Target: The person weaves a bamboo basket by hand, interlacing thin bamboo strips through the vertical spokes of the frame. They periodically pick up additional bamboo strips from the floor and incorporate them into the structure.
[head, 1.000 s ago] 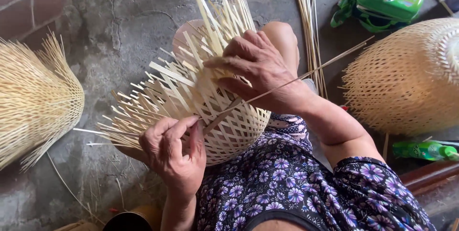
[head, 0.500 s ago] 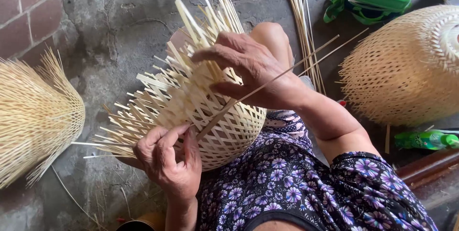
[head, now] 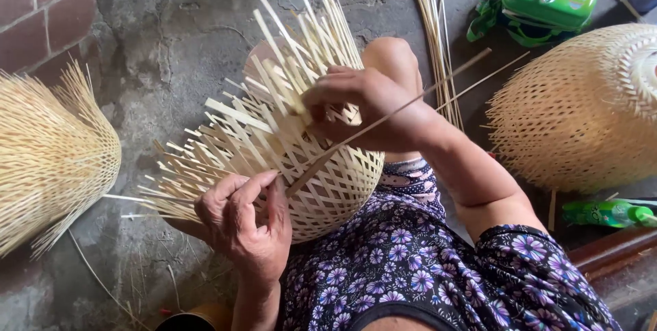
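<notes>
At centre frame, on the lap, we see a half-woven bamboo basket (head: 321,173): open lattice body, loose pale strips fanning up and left. Our left hand (head: 243,225) pinches one long strip (head: 383,122); our right hand (head: 366,105) clasps the upright strips.

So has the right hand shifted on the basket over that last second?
Cannot tell: the right hand rests on the loose strips of the half-woven basket as before, and the whole view, brick wall included, shifts too.
</notes>
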